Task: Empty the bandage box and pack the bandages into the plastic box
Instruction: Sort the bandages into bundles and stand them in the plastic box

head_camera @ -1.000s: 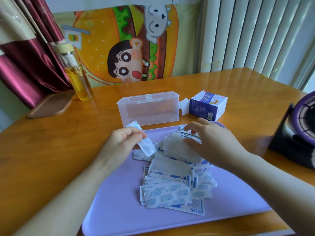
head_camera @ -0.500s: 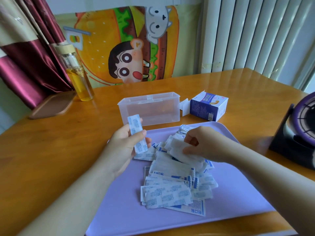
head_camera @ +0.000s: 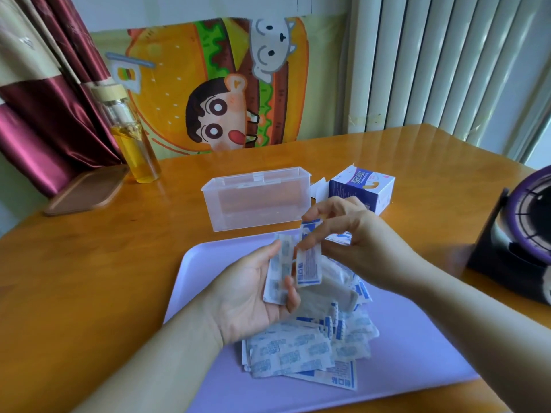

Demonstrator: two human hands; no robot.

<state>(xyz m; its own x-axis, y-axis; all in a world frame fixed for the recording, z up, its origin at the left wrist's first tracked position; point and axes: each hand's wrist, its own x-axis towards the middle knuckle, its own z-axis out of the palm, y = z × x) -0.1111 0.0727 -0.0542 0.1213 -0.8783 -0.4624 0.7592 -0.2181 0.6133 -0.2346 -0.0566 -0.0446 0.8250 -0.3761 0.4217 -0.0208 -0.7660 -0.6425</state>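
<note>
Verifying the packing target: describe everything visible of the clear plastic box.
The plastic box is a translucent, frosted rectangular container with a lipped rim and a small tab midway along its far edge. It stands upright on the wooden table, just beyond the purple tray, left of the bandage box. Table colour shows through, so it looks empty. Whether it's lidded is unclear.

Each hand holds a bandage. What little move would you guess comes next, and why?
Probably the right hand lays its bandage onto the other bandage in the left hand: the two nearly touch, and a loose pile waits on the tray.
</note>
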